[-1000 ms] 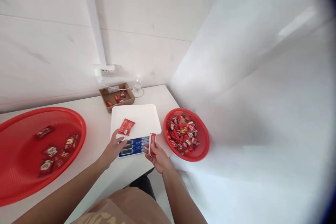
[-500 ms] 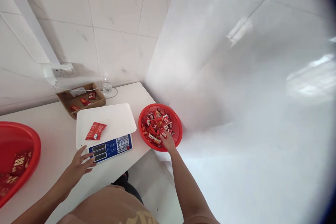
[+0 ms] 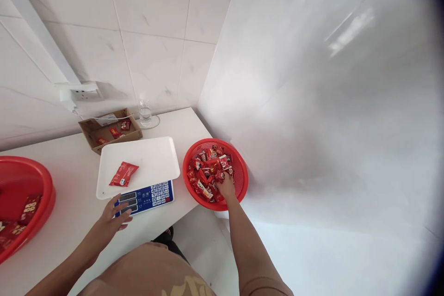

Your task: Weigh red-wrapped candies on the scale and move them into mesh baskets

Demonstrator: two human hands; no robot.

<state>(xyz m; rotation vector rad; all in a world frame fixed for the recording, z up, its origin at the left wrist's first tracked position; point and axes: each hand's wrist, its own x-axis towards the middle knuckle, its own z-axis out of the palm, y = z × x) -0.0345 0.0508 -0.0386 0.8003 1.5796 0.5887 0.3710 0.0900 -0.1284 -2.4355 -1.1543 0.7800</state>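
Observation:
My right hand (image 3: 226,187) reaches into a red mesh basket (image 3: 244,173) of small wrapped candies (image 3: 208,169). Its fingers are closed on a small red wrapped candy (image 3: 220,176) at the top of the pile; the fingertips are partly hidden. My left hand (image 3: 111,219) is open, fingers spread at the front left of a digital scale (image 3: 157,195), over its blue display panel. Whether those fingers touch the panel I cannot tell. On the white weighing pan (image 3: 154,159) lies a red packet (image 3: 124,174).
A larger red basket (image 3: 46,185) with dark red packets stands at the left. Behind the scale are a cardboard box (image 3: 132,136) holding several red packets and a clear bottle (image 3: 144,113). A cable runs from the wall socket (image 3: 86,93). The white table (image 3: 74,171) ends near the right basket.
My right hand has moved slightly right and deeper among the candies, shifting some of them. My left hand stays beside the scale. The view has tilted a little.

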